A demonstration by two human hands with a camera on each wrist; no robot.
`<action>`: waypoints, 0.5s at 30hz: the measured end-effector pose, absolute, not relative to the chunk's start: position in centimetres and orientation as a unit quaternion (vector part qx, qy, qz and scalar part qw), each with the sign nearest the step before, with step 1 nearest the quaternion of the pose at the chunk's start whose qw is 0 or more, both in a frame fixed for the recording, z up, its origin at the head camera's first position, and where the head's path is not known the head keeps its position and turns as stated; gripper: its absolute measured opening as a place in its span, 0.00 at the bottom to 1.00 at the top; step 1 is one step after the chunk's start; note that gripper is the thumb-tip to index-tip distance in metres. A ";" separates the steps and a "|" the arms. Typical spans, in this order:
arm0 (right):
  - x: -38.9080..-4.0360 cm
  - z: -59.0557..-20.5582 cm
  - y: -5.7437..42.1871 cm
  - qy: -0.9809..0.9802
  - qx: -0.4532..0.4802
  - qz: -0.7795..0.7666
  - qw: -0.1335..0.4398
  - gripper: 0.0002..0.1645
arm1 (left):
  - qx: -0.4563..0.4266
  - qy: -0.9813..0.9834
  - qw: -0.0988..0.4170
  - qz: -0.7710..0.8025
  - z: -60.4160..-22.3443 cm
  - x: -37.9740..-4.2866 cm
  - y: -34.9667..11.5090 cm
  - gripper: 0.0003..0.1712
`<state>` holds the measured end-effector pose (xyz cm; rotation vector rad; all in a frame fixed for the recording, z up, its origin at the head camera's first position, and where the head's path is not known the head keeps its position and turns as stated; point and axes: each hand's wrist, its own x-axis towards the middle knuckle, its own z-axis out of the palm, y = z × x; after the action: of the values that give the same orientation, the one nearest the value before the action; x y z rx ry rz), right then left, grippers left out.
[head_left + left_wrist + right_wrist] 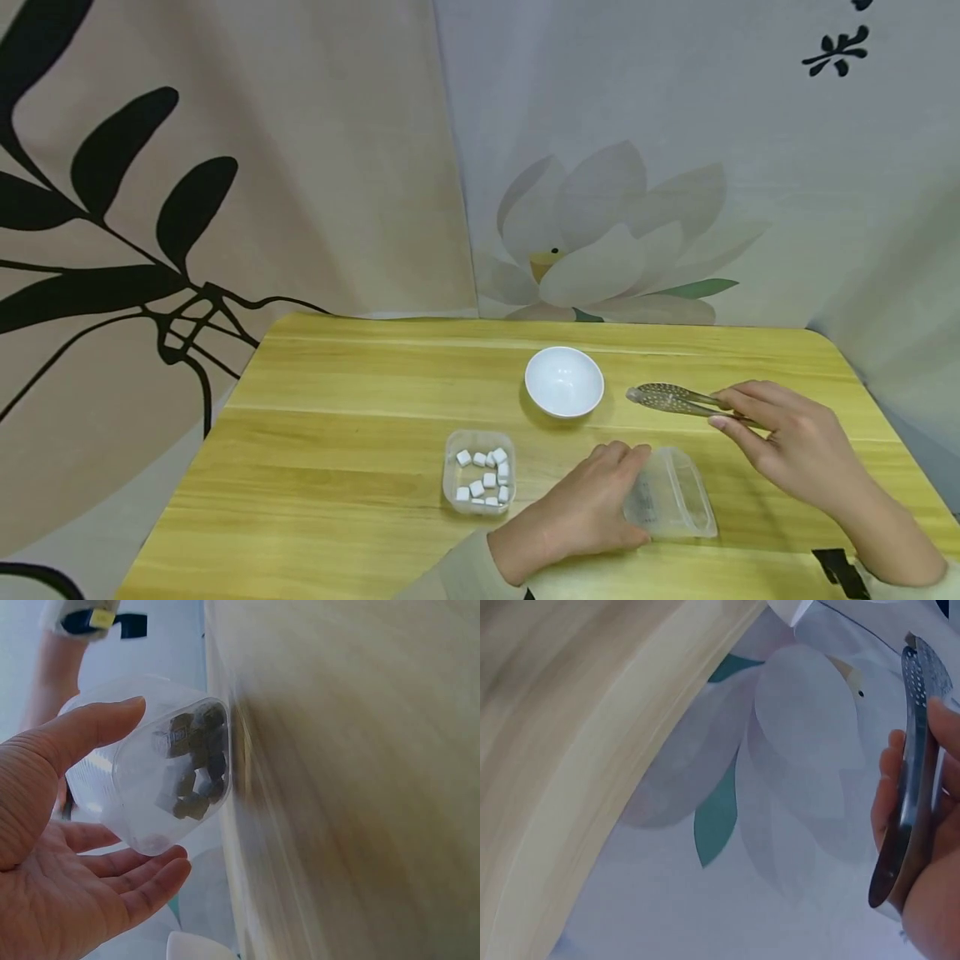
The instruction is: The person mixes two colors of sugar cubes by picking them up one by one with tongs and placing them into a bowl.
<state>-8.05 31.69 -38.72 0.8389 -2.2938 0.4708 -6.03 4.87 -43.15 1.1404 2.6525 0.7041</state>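
My left hand [588, 500] holds a clear plastic container [686, 500], thumb on one side and fingers on the other. The container is tipped, and several dark brownish cubes [196, 754] show through its base in the left wrist view. Over the table, my right hand [795, 437] grips metal tongs [675, 398] with perforated ends, pointing left. The tong ends are close together, with a small piece [633, 394] at their tips; I cannot tell what it is. Just left of the tips stands a white bowl [564, 382].
A second clear container [450, 483] holding several white cubes [489, 480] sits left of my left hand. The wooden table [337, 467] has its back edge against a curtain [360, 167] printed with leaves and a flower.
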 end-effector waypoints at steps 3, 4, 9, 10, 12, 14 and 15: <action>-9.6 -39.0 30.7 -0.871 0.328 0.184 0.317 0.40 | 0.386 0.888 0.084 0.237 -43.1 -6.1 4.9 0.53; -10.1 -39.2 30.3 -0.872 0.329 0.183 0.314 0.40 | 0.387 0.887 0.084 0.238 -43.2 -6.1 4.9 0.53; -11.9 -40.1 29.0 -0.884 0.326 0.181 0.282 0.32 | 0.389 0.887 0.084 0.236 -43.1 -6.1 4.8 0.53; -12.1 -40.3 28.7 -0.887 0.325 0.178 0.275 0.26 | 0.389 0.887 0.082 0.234 -43.1 -6.1 4.8 0.52; -12.6 -40.8 28.4 -0.896 0.319 0.174 0.257 0.15 | 0.390 0.888 0.079 0.229 -43.1 -6.1 4.8 0.51; -12.8 -41.1 28.0 -0.906 0.310 0.168 0.235 0.14 | 0.391 0.889 0.077 0.226 -43.0 -6.1 4.8 0.51; -12.8 -41.2 27.9 -0.911 0.304 0.166 0.224 0.15 | 0.391 0.889 0.077 0.226 -43.0 -6.1 4.8 0.50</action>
<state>-12.82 27.89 -41.19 0.8389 -2.5142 0.4578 -6.12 4.82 -43.01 1.1708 2.6646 0.6764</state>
